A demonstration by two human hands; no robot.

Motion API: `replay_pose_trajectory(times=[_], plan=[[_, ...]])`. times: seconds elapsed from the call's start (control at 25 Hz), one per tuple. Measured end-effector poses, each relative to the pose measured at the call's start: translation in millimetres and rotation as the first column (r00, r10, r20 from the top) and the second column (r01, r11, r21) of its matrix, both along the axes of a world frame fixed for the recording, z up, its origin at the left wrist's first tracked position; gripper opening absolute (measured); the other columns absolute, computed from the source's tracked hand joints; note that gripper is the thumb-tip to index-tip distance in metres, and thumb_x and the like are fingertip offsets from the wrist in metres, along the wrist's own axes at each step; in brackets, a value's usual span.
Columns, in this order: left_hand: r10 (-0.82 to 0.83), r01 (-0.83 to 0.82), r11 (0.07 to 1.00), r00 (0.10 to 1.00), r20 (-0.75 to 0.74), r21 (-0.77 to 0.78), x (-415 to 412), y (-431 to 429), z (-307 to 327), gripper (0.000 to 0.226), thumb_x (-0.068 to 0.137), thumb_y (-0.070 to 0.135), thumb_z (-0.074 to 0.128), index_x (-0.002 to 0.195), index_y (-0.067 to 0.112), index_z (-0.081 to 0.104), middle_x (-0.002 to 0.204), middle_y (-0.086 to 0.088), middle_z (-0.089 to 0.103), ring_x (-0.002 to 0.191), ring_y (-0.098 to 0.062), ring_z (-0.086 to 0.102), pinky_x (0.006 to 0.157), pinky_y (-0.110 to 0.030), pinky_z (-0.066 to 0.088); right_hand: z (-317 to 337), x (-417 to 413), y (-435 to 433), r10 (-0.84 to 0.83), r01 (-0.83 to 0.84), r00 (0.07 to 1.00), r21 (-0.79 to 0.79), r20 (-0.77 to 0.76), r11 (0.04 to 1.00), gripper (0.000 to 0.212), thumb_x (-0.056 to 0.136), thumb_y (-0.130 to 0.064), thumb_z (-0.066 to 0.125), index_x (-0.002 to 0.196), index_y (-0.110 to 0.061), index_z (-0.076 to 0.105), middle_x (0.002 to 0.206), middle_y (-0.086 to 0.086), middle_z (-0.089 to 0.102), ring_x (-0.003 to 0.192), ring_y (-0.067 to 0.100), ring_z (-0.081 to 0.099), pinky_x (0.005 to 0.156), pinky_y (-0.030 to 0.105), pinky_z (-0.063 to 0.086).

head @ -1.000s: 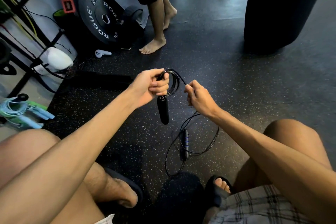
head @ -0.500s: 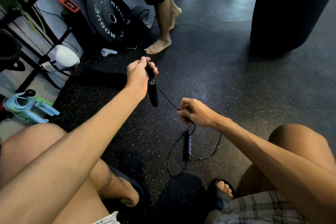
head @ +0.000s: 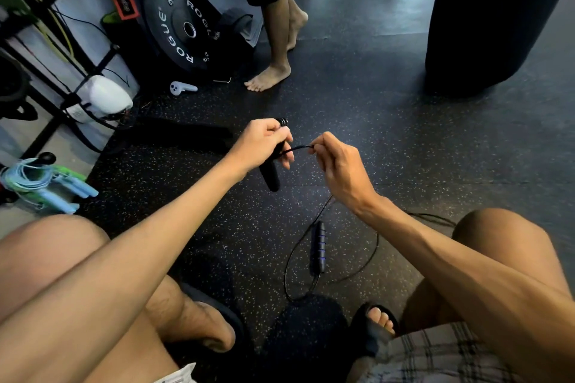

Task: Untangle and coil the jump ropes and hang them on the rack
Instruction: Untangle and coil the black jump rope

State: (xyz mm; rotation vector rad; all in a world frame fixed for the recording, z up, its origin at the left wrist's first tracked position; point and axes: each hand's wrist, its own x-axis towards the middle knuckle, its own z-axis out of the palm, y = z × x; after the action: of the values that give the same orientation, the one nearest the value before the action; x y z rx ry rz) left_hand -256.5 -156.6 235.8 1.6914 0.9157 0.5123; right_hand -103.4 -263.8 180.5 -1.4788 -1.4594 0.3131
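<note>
Floor (head: 404, 165): dark speckled rubber. The person sits low over it with a knee on either side, so slack cord can lie loose between the feet.
Rack (head: 49, 78): black frame against the wall at far left, well apart from both hands. This is where the rope has to end up.
Light blue and green ropes (head: 40, 179): bundled on a low peg of the rack with handles sticking out. Judging by the tidy bundle, these are already done.
Black jump rope (head: 342, 277): partly in the hands, partly on the floor. One open loop of cord lies between the feet, so coiling looks unfinished.
Second handle (head: 319, 246): lies on the floor inside that loop, untouched. It is probably left there so its weight anchors the free end.
Upper handle (head: 270, 177): hangs down from the left fist and acts as the core for gathering the cord.
Left hand (head: 264, 143): fingers (head: 284, 158) are closed round the upper handle. A few gathered turns show just above the fist.
Right hand (head: 339, 171): fingers (head: 317, 146) pinch the cord just beside the left hand. The short span between the hands arches, and the rest of the cord drops below the wrist toward the floor. This looks like feeding the next turn.
</note>
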Motion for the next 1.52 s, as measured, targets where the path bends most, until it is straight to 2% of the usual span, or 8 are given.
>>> replay_pose_trajectory(times=[0.2,0.48,0.6,0.76,0.88,1.04,1.24,1.52], plan=[[-0.241,0.223,0.954,0.968,-0.068,-0.199,8,-14,-3,0.034,0.103,0.026,0.042,0.083,0.004,0.058,0.051,-0.010,0.051,0.044,-0.022,0.044,0.052,-0.028,0.040,-3,7,1,-0.094,0.094,0.996,-0.007,0.003,0.996,0.021,0.104,-0.015,0.044,0.090,-0.005,0.055,0.064,-0.015,0.043,0.053,0.003,0.038,0.055,0.023,0.031],[-0.199,0.267,0.788,0.963,0.181,-0.554,6,-10,9,0.042,0.102,0.028,0.039,0.062,0.016,0.042,0.041,0.008,0.021,0.037,-0.008,0.013,0.048,-0.029,0.012,3,14,2,-0.155,0.143,0.985,-0.135,-0.081,0.980,0.025,0.101,-0.031,0.054,0.087,-0.011,0.047,0.060,-0.001,0.051,0.052,0.011,0.036,0.051,0.029,0.034],[-0.074,0.281,0.720,0.940,0.332,-0.635,4,-7,16,0.043,0.103,0.029,0.039,0.062,0.016,0.043,0.041,0.009,0.022,0.037,-0.007,0.013,0.046,-0.025,0.013,-2,13,4,-0.140,0.108,0.979,-0.206,-0.147,0.972,0.024,0.104,-0.028,0.048,0.091,-0.007,0.046,0.067,0.018,0.061,0.055,0.017,0.043,0.051,0.037,0.038],[0.256,0.245,0.690,0.797,0.547,-0.681,6,1,25,0.034,0.105,0.027,0.033,0.077,0.013,0.049,0.051,0.007,0.026,0.045,-0.008,0.017,0.051,-0.022,0.025,-13,15,6,-0.093,0.043,0.987,-0.346,-0.130,0.937,0.014,0.105,-0.021,0.044,0.096,-0.010,0.045,0.076,0.011,0.071,0.069,0.029,0.065,0.059,0.030,0.048],[0.454,0.121,0.706,0.679,0.577,-0.698,6,13,25,0.028,0.106,0.020,0.030,0.087,0.011,0.049,0.060,0.003,0.035,0.050,-0.011,0.032,0.063,-0.025,0.035,-22,10,5,0.065,-0.120,0.989,-0.456,-0.135,0.882,0.009,0.103,-0.017,0.047,0.094,-0.016,0.044,0.074,0.007,0.074,0.073,0.027,0.071,0.075,0.046,0.058],[0.527,-0.157,0.786,0.676,0.515,-0.598,4,22,16,0.021,0.106,0.012,0.034,0.094,0.006,0.051,0.071,-0.004,0.047,0.059,-0.016,0.049,0.066,-0.029,0.047,-21,-1,-2,0.209,-0.270,0.961,-0.450,-0.181,0.851,0.018,0.099,-0.012,0.057,0.088,-0.019,0.044,0.071,0.009,0.071,0.059,0.023,0.068,0.061,0.041,0.059],[0.407,-0.375,0.913,0.856,0.318,-0.161,1,19,1,0.017,0.102,0.011,0.043,0.096,0.003,0.056,0.069,-0.007,0.063,0.062,-0.024,0.066,0.073,-0.036,0.057,-7,-2,-2,0.196,-0.198,0.980,-0.211,-0.033,0.957,0.013,0.101,-0.012,0.051,0.088,-0.012,0.055,0.066,0.003,0.062,0.055,0.018,0.054,0.055,0.037,0.048],[0.034,-0.026,0.997,0.992,-0.125,0.067,5,-2,-1,0.020,0.099,0.006,0.047,0.094,-0.008,0.060,0.069,-0.018,0.066,0.054,-0.028,0.064,0.057,-0.028,0.054,1,0,-1,0.069,-0.067,0.990,-0.023,0.120,0.997,0.017,0.103,-0.020,0.046,0.095,-0.011,0.059,0.063,-0.005,0.054,0.053,0.013,0.048,0.052,0.036,0.042]])
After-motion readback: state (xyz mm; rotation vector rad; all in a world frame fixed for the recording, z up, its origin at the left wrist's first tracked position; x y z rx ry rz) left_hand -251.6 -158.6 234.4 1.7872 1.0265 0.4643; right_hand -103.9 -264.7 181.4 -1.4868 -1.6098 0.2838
